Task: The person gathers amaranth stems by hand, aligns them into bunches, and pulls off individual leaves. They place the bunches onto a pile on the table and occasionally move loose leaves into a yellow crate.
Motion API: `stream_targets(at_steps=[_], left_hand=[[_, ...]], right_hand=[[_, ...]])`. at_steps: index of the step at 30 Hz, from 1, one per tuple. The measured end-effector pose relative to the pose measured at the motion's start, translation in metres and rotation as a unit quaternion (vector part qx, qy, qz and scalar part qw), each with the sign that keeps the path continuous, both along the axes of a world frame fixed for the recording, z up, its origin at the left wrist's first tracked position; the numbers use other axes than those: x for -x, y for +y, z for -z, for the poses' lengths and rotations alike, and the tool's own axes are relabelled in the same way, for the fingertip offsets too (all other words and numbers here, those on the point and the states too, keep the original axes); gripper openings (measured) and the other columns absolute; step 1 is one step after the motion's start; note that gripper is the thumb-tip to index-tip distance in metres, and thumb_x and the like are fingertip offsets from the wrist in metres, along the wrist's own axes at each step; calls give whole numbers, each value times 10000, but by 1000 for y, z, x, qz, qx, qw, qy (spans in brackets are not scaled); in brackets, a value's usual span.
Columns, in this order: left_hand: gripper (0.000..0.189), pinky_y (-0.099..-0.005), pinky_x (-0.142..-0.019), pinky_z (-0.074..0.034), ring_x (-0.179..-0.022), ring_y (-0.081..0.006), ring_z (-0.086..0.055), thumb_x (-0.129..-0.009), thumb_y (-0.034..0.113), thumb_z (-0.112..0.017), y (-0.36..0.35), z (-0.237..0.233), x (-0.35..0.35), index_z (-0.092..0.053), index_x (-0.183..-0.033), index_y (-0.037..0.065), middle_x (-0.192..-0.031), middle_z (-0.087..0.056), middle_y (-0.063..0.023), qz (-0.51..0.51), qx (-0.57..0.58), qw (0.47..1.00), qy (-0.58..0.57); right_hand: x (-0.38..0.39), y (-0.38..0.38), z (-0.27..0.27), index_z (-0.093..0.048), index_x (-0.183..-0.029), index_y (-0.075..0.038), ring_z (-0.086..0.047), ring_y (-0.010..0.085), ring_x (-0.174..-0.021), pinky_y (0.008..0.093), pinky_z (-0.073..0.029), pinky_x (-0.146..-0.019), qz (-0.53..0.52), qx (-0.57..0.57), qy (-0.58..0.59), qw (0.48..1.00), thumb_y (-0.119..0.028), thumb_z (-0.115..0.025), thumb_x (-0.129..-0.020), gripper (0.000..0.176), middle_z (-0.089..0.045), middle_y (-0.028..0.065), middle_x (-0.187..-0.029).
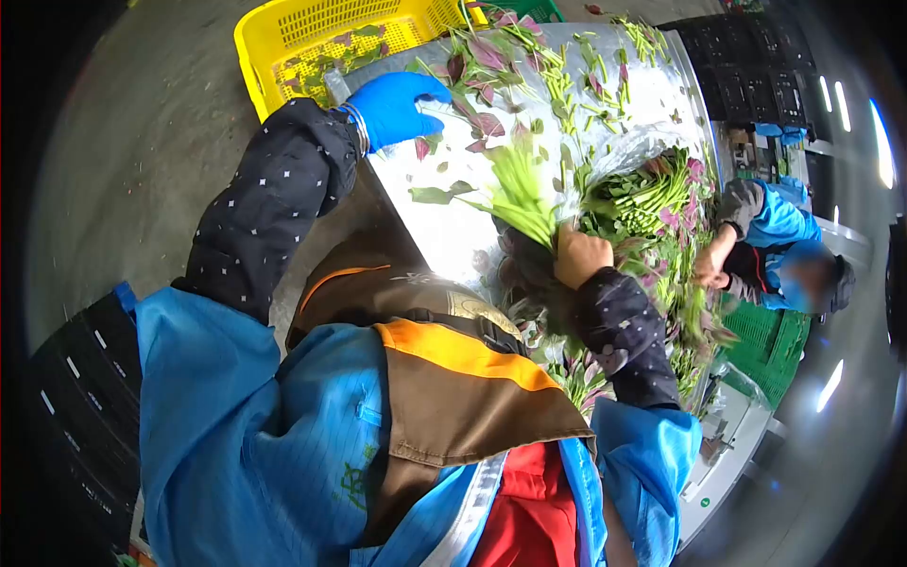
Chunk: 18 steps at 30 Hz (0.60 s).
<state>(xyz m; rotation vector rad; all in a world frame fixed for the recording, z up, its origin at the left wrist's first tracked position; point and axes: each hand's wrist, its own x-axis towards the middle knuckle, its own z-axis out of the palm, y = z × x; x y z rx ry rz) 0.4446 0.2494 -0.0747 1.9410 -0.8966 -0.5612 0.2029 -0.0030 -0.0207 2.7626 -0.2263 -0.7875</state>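
In a blue glove, my left hand (392, 109) is over the table's left edge, fingers curved and apart with nothing between them. My right hand (581, 257), bare, is closed round the stems of a bunch of leafy greens (522, 194), slightly blurred, above the metal table (416, 208). The bunch's cut green stems fan toward the far side of the table. Just right of it lies a large pile of greens (647, 203) with purple-red leaves, partly on clear plastic (635, 156). Loose leaves (487, 123) and stem pieces are strewn across the tabletop.
A yellow basket (269, 57) with leaves in it stands beyond the table's far left. Across the table, a co-worker's hands (710, 269) are at the greens. A green crate (761, 345) is on the right, and black crates (746, 66) are stacked behind.
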Motion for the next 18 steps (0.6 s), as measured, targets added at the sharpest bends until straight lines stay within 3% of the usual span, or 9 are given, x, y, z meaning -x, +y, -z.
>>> stream_targets(at_steps=[3, 5, 7, 11, 13, 15, 16, 17, 18], left_hand=[[429, -322, -897, -446, -1008, -198, -567, -753, 191, -715, -2, 11, 3, -599, -1144, 59, -1062, -619, -91, 16, 40, 997, 61], [592, -355, -910, -436, -1065, -204, -536, -790, 192, -687, -8, 15, 8, -433, -1318, 106, -1202, -528, -101, 24, 43, 974, 220], [677, -371, -908, -436, -1099, -200, -517, -812, 162, -659, -18, -2, 31, -320, -1398, 147, -1281, -458, -98, 12, 31, 941, 338], [751, -305, -855, -463, -1102, -194, -521, -815, 83, -582, -53, -12, 77, -188, -1445, 196, -1331, -393, -64, 199, 290, 697, 625], [661, -267, -813, -480, -999, -170, -557, -803, 58, -561, -56, -62, 71, -295, -1405, 112, -1205, -528, -76, 168, 266, 789, 528], [375, -230, -763, -472, -854, -111, -581, -804, 46, -561, -68, -39, 40, -547, -1171, -27, -930, -652, -59, 23, 271, 840, 469], [343, -229, -743, -472, -852, -99, -567, -819, 74, -571, -65, -9, 12, -558, -1148, -22, -989, -639, -55, -17, 337, 778, 530], [339, -234, -780, -479, -891, -96, -562, -844, 96, -575, -55, -13, -3, -546, -1170, 8, -1033, -624, -59, -77, 309, 801, 507], [371, -245, -802, -483, -919, -103, -560, -849, 106, -586, -59, -13, 4, -523, -1204, 20, -1039, -617, -65, -14, 296, 828, 477]], right_hand=[[-2, -21, -46, -519, -1097, 10, -627, 304, -859, 383, -488, -787, 114, -160, 71, 978, -80, -578, -735, 377, -644, 176, -892], [10, -46, -65, -477, -1230, 16, -547, 181, -951, 323, -433, -851, 235, -528, 47, 815, 61, -572, -703, 538, -596, 88, -1077], [30, -55, -82, -447, -1270, 0, -573, 207, -918, 331, -471, -795, 379, -626, 55, 680, -75, -648, -712, 597, -578, 100, -1074], [52, -57, -68, -474, -1159, 27, -533, 172, -758, 279, -411, -650, 360, -765, 147, 513, -175, -697, -692, 555, -575, 98, -849], [65, -54, -65, -477, -1155, 26, -526, 173, -742, 279, -405, -657, 351, -774, 159, 502, -180, -690, -695, 547, -567, 90, -832], [79, -54, -64, -476, -1151, 32, -527, 171, -733, 282, -407, -642, 341, -787, 164, 487, -123, -680, -710, 511, -575, 99, -844], [80, -46, -73, -473, -1154, 33, -528, 169, -730, 280, -408, -634, 354, -784, 153, 486, -102, -676, -715, 502, -576, 102, -846], [80, -39, -80, -470, -1158, 35, -528, 168, -727, 278, -408, -627, 367, -782, 143, 483, -81, -671, -721, 494, -577, 105, -849], [84, -41, -75, -460, -1172, 35, -526, 168, -721, 276, -407, -612, 361, -792, 144, 471, -71, -674, -726, 505, -572, 105, -854]])
